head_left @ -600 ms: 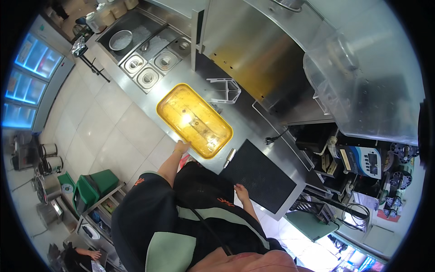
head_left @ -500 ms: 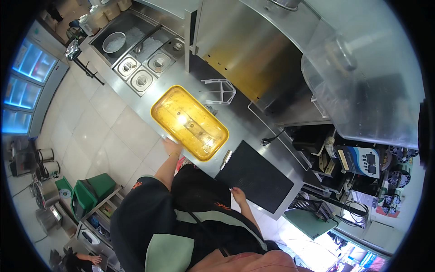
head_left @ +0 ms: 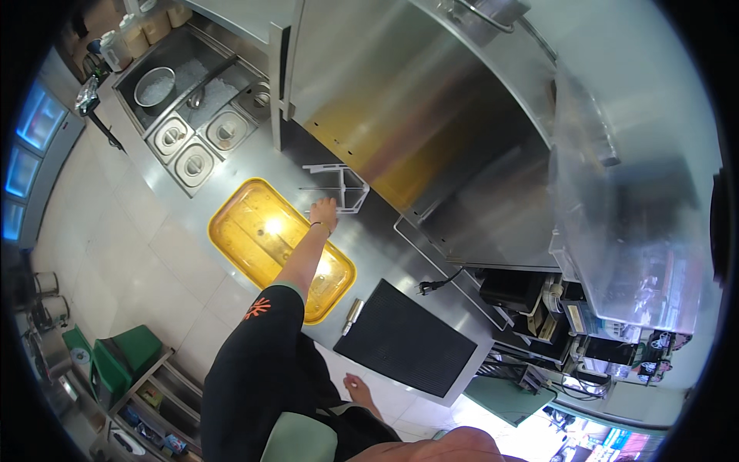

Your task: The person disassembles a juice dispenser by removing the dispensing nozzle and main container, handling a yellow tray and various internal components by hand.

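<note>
My left hand [head_left: 324,211] reaches across a yellow rectangular tray [head_left: 248,225] to its far side. Its fingers are bent down beside a white open-framed rack [head_left: 335,167], closed around a spot where a small metal piece lay; what they hold is hidden. The forearm covers part of the tray, whose bottom shines wet or glossy. My right hand [head_left: 359,390] hangs low in front of the counter edge, fingers curled in, with nothing visible in them. Nearest to it is a black ribbed mat [head_left: 412,339], with a short metal cylinder [head_left: 353,314] at its left corner.
Lidded steel pans [head_left: 194,164] and an ice well with a metal bowl [head_left: 156,88] are set into the counter at the far left. A steel panel [head_left: 400,115] rises behind. A black plug [head_left: 429,287] lies on the counter, near a clear plastic container [head_left: 616,231] at right.
My left hand has moved from the tray's near edge across to its far side, by the white rack. My right hand has dropped away from the mat's edge. The view has shifted.
</note>
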`<state>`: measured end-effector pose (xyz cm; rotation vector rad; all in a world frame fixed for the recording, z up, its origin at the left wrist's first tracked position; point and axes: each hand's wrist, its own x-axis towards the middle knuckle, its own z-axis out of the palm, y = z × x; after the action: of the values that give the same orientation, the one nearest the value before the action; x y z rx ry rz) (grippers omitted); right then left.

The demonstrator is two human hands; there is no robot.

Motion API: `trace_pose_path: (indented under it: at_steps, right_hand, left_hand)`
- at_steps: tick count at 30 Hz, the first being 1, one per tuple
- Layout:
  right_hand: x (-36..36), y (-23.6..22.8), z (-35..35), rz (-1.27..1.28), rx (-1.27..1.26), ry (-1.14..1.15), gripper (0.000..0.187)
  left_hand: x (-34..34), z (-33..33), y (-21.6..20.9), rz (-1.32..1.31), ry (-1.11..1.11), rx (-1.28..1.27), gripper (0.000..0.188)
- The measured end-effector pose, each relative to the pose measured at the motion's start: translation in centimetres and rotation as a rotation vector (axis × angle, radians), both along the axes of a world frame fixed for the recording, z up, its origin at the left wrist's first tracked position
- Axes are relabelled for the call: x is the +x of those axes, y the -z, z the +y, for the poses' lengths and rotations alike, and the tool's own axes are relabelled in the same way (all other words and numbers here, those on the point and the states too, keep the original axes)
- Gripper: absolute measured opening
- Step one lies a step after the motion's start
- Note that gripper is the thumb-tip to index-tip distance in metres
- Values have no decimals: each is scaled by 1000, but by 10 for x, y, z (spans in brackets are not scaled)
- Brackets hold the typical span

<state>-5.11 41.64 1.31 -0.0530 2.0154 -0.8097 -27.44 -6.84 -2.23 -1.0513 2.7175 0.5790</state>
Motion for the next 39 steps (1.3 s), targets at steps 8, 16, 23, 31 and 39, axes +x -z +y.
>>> trace_pose_path:
  at_steps: [8,16,23,31,39]
  right_hand:
    - [21,-8,73,-47,251,113,42]
    - [46,9,65,-69,227,122,44]
    - [-17,-33,2,150,37,-68,36]
    - [-118,-182,-136,-59,-568,435,54]
    - [-183,-312,-221,142,-861,446,25]
  left_hand:
    - [-9,-10,68,29,32,-303,59]
    - [-6,52,-31,-241,82,-68,27]
    - [2,68,5,317,46,-97,13]
    - [86,131,-225,996,559,-55,18]
    - [110,115,-356,935,795,-599,38]
